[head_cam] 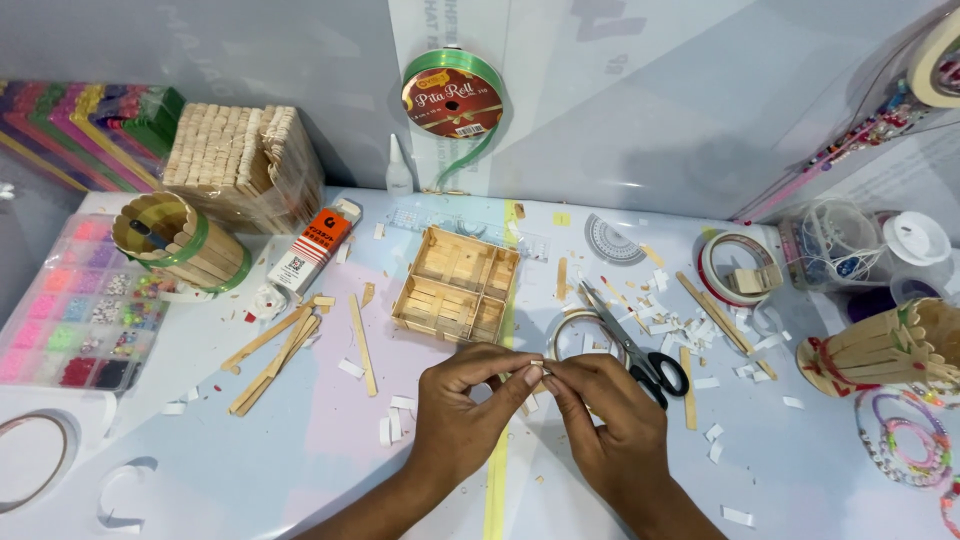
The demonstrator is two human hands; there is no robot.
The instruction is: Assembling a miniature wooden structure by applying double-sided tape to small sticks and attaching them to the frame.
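Low centre of frame: left hand (462, 400) and right hand (605, 410) pinched together on a tiny pale wooden stick piece (537, 366), below the compartmented wooden stick tray (457, 283).

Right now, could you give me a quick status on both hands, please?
Left hand and right hand pinch a small stick piece together. Wooden tray beyond. Scissors beside right hand.

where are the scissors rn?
In the head view the scissors lie on the table right of centre, black handles toward the person, just above the right hand and beside the tape ring.
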